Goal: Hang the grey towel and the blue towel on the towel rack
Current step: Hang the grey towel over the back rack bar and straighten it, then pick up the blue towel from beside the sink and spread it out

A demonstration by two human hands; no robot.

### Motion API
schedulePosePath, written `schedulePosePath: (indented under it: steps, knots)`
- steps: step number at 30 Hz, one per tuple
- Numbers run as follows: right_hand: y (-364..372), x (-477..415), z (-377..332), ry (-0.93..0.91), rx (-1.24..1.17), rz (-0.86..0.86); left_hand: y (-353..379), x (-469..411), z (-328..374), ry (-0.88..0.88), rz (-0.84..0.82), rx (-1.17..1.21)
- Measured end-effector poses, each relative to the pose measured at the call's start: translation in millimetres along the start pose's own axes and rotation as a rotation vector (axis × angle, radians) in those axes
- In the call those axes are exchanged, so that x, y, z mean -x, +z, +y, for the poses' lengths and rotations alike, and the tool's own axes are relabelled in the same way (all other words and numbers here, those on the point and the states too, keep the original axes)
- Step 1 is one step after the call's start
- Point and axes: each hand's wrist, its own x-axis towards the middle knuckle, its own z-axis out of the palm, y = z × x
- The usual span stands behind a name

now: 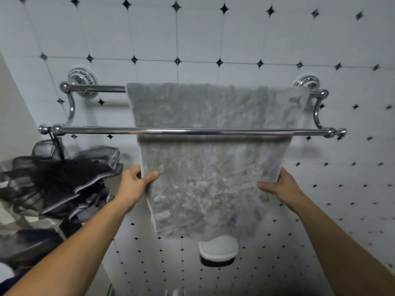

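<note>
Grey towel [205, 159] drapes the rear bar of the towel rack [89, 130], both hands' fingers pinching its edges at nine [132, 182] and three o'clock [282, 186], hiding the bar.

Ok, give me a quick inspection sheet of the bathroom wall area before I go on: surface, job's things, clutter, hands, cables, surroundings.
Surface: white tiled wall with black diamond insets.
Job's things: fluffy grey towel draped over rear bar of chrome double-bar towel rack, hanging behind the front bar; blue towel not seen.
Clutter: black mesh bath pouf hanging from the rack's left end.
Hands: left hand and right hand grip the towel's side edges.
Cables: nothing seen.
Surroundings: white slipper on the tiled floor below.
</note>
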Motion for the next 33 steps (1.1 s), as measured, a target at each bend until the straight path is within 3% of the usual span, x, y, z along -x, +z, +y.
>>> schedulePosePath:
  steps: [7,11,13,15,17,20,25,33]
  knots:
    - [5,16,19,0.112,0.07,-0.048,1,-1,-4,-0.063,0.001,0.023]
    - [16,36,42,0.38,0.575,-0.238,2,19,-27,-0.231,-0.128,-0.201]
    - [25,48,53,0.481,0.612,-0.32,2,29,-41,-0.368,-0.148,-0.362]
    - [32,55,57,0.447,0.581,-0.357,-5,39,-52,-0.516,-0.212,-0.539]
    - [47,60,51,0.356,0.516,-0.407,-14,57,-55,-0.624,-0.392,-0.662]
    - [85,68,34,0.245,0.403,-0.502,-29,86,-58,-0.654,-0.493,-0.582]
    - [174,83,9,0.113,0.376,-0.719,-68,139,-56,-0.653,-0.414,-0.449]
    - [322,134,-37,-0.031,0.388,-0.987,-196,219,-60,-0.647,-0.06,-0.431]
